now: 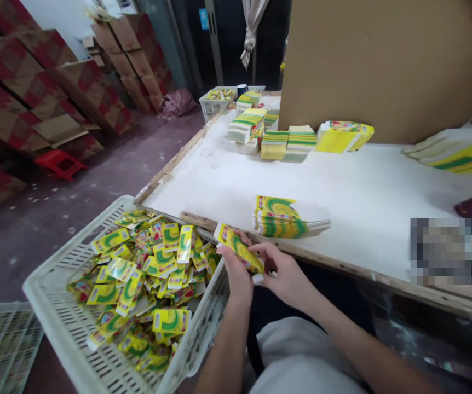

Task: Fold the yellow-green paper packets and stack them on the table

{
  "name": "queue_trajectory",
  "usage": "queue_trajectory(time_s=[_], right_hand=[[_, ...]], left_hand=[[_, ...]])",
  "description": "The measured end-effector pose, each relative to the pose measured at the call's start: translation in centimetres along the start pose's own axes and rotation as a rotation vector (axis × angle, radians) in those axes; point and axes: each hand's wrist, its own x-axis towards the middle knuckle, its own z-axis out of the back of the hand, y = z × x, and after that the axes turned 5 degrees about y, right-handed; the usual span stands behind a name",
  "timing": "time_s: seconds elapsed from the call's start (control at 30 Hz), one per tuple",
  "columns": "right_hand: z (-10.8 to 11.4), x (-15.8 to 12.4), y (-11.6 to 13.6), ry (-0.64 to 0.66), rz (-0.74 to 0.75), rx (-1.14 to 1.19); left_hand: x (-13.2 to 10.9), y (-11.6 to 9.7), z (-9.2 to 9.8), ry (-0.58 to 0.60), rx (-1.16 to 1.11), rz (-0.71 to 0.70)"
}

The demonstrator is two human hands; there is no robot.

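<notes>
Between my two hands, at the near edge of the table, is a small yellow and green printed carton [239, 249]. My left hand [236, 268] is wrapped round its near side, and my right hand [279, 271] pinches its right end. On the tabletop just beyond lies a fanned stack of flat cartons [279, 218] in the same print. To the left of my hands stands a white plastic crate [61, 323], holding many small yellow and green cartons [170, 328] in a loose heap.
Bundled flat cartons [275, 145] stand at the table's back, before a large cardboard sheet [384, 65]. More flat cartons [458, 158] lie at the right. A second filled crate [210, 109] is beyond the table. Cardboard boxes [34, 82] and a red stool [61, 163] stand left.
</notes>
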Motion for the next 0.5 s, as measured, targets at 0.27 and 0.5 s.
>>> queue_trajectory(time_s=[0.27,0.5], right_hand=[[5.5,0.3,0.5,-0.256,0.200,-0.244],[8.2,-0.4,1.7,-0.403,0.422,-0.815]], left_hand=[[0.4,0.5,0.6,0.046,0.205,-0.079],[-0.8,-4.3,-0.6,0.266,0.627,-0.421]])
